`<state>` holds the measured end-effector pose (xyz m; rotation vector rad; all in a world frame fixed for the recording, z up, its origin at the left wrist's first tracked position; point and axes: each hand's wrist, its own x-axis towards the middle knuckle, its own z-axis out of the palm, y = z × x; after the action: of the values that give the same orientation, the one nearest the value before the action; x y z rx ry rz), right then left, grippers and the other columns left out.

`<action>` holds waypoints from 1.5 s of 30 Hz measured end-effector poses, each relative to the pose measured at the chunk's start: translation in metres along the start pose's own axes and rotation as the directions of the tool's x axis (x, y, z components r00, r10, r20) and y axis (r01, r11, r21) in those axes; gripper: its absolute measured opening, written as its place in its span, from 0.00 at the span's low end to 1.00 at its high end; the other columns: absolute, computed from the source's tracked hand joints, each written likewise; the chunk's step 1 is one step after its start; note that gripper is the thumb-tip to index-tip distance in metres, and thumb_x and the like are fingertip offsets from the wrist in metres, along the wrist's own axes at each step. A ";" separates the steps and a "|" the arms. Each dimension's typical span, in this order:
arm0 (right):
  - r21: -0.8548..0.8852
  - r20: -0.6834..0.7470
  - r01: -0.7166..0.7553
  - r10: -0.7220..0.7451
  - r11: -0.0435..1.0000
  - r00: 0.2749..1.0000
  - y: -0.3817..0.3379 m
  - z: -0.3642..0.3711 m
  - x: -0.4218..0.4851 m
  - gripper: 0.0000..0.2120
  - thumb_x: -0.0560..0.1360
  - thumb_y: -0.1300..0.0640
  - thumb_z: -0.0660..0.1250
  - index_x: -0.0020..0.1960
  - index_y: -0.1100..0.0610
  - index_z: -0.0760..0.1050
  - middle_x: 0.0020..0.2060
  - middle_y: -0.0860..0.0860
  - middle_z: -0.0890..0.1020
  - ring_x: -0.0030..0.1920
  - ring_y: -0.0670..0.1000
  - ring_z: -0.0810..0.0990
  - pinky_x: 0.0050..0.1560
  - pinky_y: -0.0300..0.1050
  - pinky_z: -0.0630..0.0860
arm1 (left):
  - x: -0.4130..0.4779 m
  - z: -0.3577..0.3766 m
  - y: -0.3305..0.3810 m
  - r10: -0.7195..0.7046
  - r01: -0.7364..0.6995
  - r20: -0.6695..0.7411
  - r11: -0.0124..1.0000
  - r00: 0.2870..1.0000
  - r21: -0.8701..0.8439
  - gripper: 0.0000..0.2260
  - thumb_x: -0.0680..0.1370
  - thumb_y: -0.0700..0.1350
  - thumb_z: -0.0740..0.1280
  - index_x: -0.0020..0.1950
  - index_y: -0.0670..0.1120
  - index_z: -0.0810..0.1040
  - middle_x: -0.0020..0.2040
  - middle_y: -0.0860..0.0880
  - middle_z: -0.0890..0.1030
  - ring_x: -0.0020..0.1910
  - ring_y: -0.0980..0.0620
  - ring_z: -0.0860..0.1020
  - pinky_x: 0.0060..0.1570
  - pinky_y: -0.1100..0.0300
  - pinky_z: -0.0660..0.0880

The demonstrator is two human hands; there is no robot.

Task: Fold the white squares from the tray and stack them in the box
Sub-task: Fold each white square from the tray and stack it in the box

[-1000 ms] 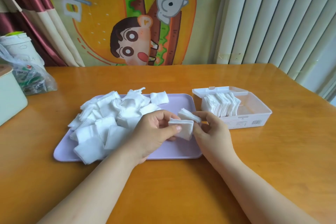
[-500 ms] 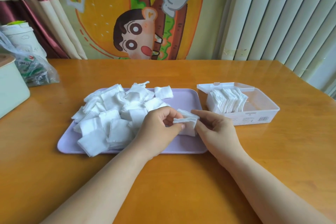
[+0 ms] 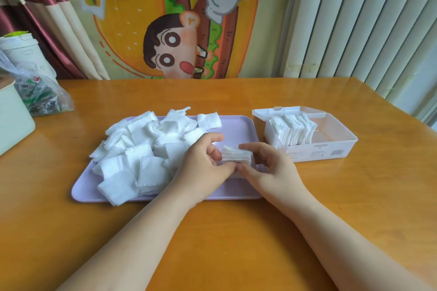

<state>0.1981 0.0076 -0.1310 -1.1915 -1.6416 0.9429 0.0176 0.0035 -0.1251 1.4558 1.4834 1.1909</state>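
The fold is in hand: one folded square [image 3: 237, 155] is held between both hands over the right end of the tray [image 3: 236, 125]. The left hand [image 3: 207, 160] pinches its left edge with curled fingers, and the right hand [image 3: 268, 168] pinches its right edge, the two thumbs nearly meeting at the near side. The square looks doubled into a thick little pad, so the folding of this piece seems about done, perhaps needing a last squeeze along the crease.

A loose pile of squares [image 3: 142, 149] covers the left and middle of the tray, so most of the work is yet to do. Just to the right of the tray on the surface [image 3: 224, 243] stands the clear box [image 3: 335, 149], lid open, with a row of folded squares [image 3: 290, 130] on edge in its left part.

The next move, as I judge it, calls for the right hand to carry the pad across to the box and slip it in against the row, keeping the fold pinched so it does not spring open.
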 end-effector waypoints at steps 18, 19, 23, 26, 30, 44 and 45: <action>-0.057 -0.155 0.099 -0.107 0.993 0.982 -0.015 0.000 -0.002 0.23 0.76 0.56 0.76 0.70 0.50 0.78 0.52 0.42 0.85 0.56 0.38 0.82 0.55 0.28 0.74 | -0.003 -0.003 0.008 0.092 -0.092 -0.004 0.996 0.996 -0.002 0.07 0.79 0.45 0.74 0.48 0.59 0.83 0.41 0.59 0.80 0.37 0.54 0.77 0.42 0.64 0.74; -0.013 -0.148 0.059 -0.061 0.998 0.987 -0.020 -0.005 -0.001 0.23 0.76 0.55 0.77 0.69 0.51 0.78 0.52 0.43 0.86 0.55 0.40 0.83 0.56 0.31 0.77 | -0.002 -0.003 0.013 0.101 -0.101 0.006 0.995 0.995 0.001 0.08 0.79 0.45 0.74 0.49 0.59 0.82 0.42 0.58 0.81 0.38 0.53 0.78 0.42 0.64 0.74; 0.152 -0.073 -0.017 0.028 0.988 0.997 -0.043 -0.028 0.005 0.05 0.77 0.53 0.76 0.51 0.53 0.84 0.44 0.58 0.85 0.48 0.54 0.85 0.52 0.57 0.81 | 0.007 0.003 0.046 0.094 -0.080 0.100 0.988 0.991 -0.136 0.06 0.81 0.44 0.71 0.55 0.56 0.81 0.38 0.53 0.83 0.35 0.51 0.79 0.35 0.66 0.72; 0.209 -0.147 -0.016 0.048 0.978 0.988 -0.056 -0.046 0.011 0.04 0.76 0.54 0.76 0.48 0.55 0.86 0.43 0.60 0.86 0.47 0.58 0.86 0.53 0.66 0.81 | 0.018 0.014 0.070 0.129 -0.104 0.124 0.977 0.984 -0.185 0.05 0.82 0.44 0.70 0.58 0.50 0.82 0.37 0.51 0.84 0.32 0.52 0.76 0.29 0.69 0.69; 0.243 -0.296 -0.033 0.107 0.969 0.949 -0.071 -0.083 0.030 0.02 0.75 0.60 0.75 0.47 0.57 0.85 0.42 0.56 0.88 0.41 0.49 0.85 0.44 0.53 0.83 | 0.035 0.040 0.102 0.164 -0.118 0.166 0.959 0.972 -0.257 0.08 0.82 0.40 0.69 0.60 0.47 0.81 0.40 0.50 0.84 0.32 0.56 0.77 0.29 0.71 0.70; -0.589 -0.507 -0.458 0.137 0.666 0.851 -0.012 -0.147 0.078 0.02 0.74 0.59 0.65 0.46 0.56 0.76 0.42 0.53 0.80 0.37 0.56 0.77 0.33 0.43 0.68 | 0.075 0.095 0.066 0.275 -0.339 0.202 0.816 0.940 0.468 0.11 0.79 0.53 0.72 0.60 0.55 0.82 0.59 0.58 0.76 0.61 0.54 0.73 0.60 0.55 0.74; -0.606 -0.494 -0.468 0.157 0.643 0.855 -0.008 -0.143 0.079 0.04 0.73 0.59 0.65 0.47 0.55 0.76 0.43 0.53 0.80 0.39 0.58 0.78 0.35 0.44 0.70 | 0.075 0.095 0.064 0.284 -0.347 0.200 0.813 0.938 0.468 0.10 0.78 0.53 0.72 0.59 0.55 0.83 0.57 0.58 0.76 0.60 0.54 0.74 0.59 0.56 0.74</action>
<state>0.3176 0.0930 -0.0595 -2.1148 -1.4972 0.1664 0.1205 0.0846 -0.0858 2.1587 1.5748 0.9088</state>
